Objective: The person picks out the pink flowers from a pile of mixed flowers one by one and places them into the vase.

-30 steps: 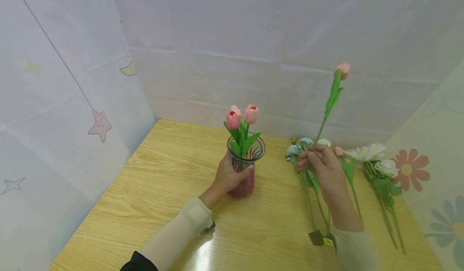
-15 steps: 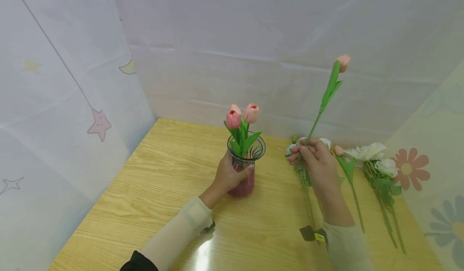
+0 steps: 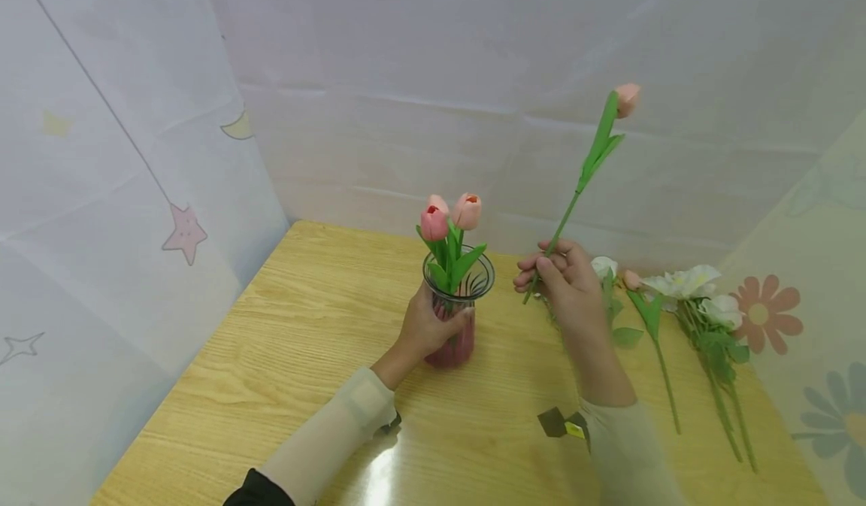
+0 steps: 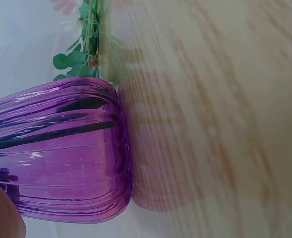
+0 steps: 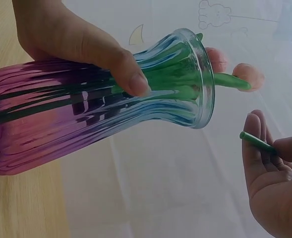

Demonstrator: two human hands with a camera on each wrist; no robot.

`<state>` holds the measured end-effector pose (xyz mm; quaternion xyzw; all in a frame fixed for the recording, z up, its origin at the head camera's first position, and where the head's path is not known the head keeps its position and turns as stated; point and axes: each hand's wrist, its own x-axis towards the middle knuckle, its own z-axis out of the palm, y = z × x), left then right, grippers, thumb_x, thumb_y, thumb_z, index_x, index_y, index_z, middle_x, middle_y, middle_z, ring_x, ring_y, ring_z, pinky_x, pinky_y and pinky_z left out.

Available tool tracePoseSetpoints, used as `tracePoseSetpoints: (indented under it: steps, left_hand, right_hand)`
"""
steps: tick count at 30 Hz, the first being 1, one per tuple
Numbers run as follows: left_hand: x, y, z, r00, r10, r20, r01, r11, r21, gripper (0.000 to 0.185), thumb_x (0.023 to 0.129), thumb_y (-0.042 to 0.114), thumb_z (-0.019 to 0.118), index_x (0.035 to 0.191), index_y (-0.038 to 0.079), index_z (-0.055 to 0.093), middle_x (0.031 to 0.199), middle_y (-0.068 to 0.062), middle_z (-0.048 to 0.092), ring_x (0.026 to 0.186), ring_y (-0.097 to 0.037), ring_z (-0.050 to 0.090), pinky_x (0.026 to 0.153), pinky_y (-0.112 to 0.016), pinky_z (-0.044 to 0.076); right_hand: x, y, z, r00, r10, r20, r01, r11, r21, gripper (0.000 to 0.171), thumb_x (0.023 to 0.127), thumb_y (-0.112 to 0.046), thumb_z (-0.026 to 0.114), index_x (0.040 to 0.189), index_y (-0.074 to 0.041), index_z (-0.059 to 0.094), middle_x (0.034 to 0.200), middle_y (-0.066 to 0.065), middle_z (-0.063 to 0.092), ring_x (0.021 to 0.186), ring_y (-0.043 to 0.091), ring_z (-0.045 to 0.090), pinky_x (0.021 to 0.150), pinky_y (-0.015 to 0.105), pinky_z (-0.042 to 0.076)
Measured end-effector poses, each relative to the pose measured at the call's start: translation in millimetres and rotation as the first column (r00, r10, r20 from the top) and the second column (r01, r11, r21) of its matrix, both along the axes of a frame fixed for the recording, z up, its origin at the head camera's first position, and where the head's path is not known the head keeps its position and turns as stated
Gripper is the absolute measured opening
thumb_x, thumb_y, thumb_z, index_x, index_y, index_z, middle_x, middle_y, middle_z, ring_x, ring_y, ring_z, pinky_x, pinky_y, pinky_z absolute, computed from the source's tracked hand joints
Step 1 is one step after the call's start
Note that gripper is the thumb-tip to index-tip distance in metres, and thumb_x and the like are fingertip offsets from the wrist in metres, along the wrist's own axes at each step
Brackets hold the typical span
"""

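Observation:
My left hand (image 3: 433, 325) grips the ribbed glass vase (image 3: 455, 344), which stands upright on the table; the glass fades from clear blue at the rim to purple-pink at the base. Three pink tulips (image 3: 434, 224) lean out of its mouth, their dark stems seen through the glass in the left wrist view. To the right of the vase, my right hand (image 3: 564, 284) pinches a single pale pink tulip (image 3: 595, 153) low on its stem. That flower tilts up to the right above the table. In the right wrist view its cut stem end (image 5: 250, 139) points toward the vase, apart from the rim.
On the table's (image 3: 325, 303) right lie another pale tulip (image 3: 649, 314), white flowers (image 3: 683, 284) with long stems, and a white rose (image 3: 604, 267) partly behind my right hand. A dark tag with a yellow patch (image 3: 555, 422) lies near my right sleeve. Printed cloth walls (image 3: 406, 77) stand behind and at the sides.
My right hand has moved left toward the vase, carrying the tulip, whose bloom has risen. The tagged stems near my right sleeve have shifted left. My left hand and the vase have stayed put.

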<state>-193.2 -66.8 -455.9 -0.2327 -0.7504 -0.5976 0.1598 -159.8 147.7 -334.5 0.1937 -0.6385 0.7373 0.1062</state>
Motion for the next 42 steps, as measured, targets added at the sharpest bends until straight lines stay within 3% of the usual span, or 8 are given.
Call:
tracePoseSetpoints:
  steps: [2,8,15,23,29,34,42]
  left_hand:
    - [-6.3,1,-9.6,1.0,0.008,0.002,-0.008,1.0,0.001,0.074,0.082,0.008,0.079,0.143,0.0,0.038,0.134,-0.021,0.059,0.126,-0.035,0.058,0.11,-0.048,0.047]
    - [-9.8,-1,-17.4,1.0,0.011,-0.021,-0.011,1.0,0.004,0.073,0.083,0.018,0.079,0.144,0.009,0.04,0.134,-0.012,0.06,0.126,-0.025,0.059,0.11,-0.042,0.047]
    - [-9.1,-1,-16.8,0.999,-0.002,-0.036,0.003,1.0,0.017,0.072,0.085,0.021,0.078,0.144,0.01,0.039,0.134,-0.011,0.06,0.127,-0.025,0.059,0.111,-0.041,0.047]
    - [-8.8,-1,-12.8,1.0,-0.01,0.006,0.01,1.0,0.004,0.076,0.082,0.01,0.08,0.145,0.001,0.038,0.136,-0.02,0.058,0.128,-0.032,0.057,0.112,-0.045,0.045]
    - [-8.4,-1,-13.9,1.0,0.0,-0.025,0.0,1.0,0.002,0.073,0.086,0.035,0.077,0.143,0.006,0.04,0.133,-0.013,0.06,0.126,-0.024,0.059,0.111,-0.039,0.047]
    - [-8.4,-2,-14.4,0.999,-0.001,-0.044,0.0,1.0,-0.004,0.075,0.087,0.041,0.075,0.144,0.006,0.038,0.134,-0.013,0.059,0.127,-0.026,0.058,0.111,-0.04,0.046]
    - [-8.6,-2,-14.1,0.999,0.0,-0.053,0.0,1.0,-0.006,0.08,0.088,0.052,0.071,0.145,0.007,0.037,0.134,-0.013,0.059,0.126,-0.026,0.059,0.111,-0.039,0.047]
  right_hand:
    - [-0.9,-5,2.1,1.0,0.01,-0.003,-0.01,1.0,-0.008,0.022,0.106,-0.007,0.046,0.126,0.003,0.044,0.095,0.004,0.07,0.077,0.013,0.069,0.071,0.027,0.061]
    - [-3.0,-17,5.2,1.0,0.01,-0.005,-0.01,1.0,-0.014,0.024,0.106,-0.009,0.047,0.127,0.003,0.044,0.095,0.006,0.069,0.078,0.014,0.068,0.072,0.028,0.061]
    - [-8.6,-28,4.8,1.0,-0.01,-0.02,0.009,0.999,-0.051,0.02,0.106,-0.007,0.048,0.124,0.001,0.045,0.094,0.008,0.07,0.077,0.015,0.069,0.074,0.03,0.061]
    - [-10.9,-41,8.1,0.999,-0.031,-0.019,0.029,0.994,-0.101,0.018,0.105,-0.005,0.048,0.122,0.001,0.046,0.092,0.005,0.07,0.074,0.015,0.069,0.073,0.029,0.061]
    - [-13.4,-48,7.7,0.999,-0.035,-0.019,0.033,0.994,-0.103,0.016,0.106,-0.004,0.045,0.122,0.002,0.045,0.092,0.005,0.069,0.076,0.014,0.069,0.076,0.029,0.062]
    - [-15.7,-52,4.2,0.998,-0.055,-0.031,0.053,0.997,-0.057,0.013,0.106,-0.004,0.045,0.12,-0.003,0.046,0.093,0.005,0.067,0.079,0.015,0.069,0.079,0.031,0.062]
    - [-18.0,-57,-2.5,0.993,-0.086,-0.083,0.092,0.993,0.073,0.02,0.106,-0.002,0.043,0.125,0.006,0.043,0.097,0.01,0.062,0.083,0.017,0.067,0.078,0.029,0.061]
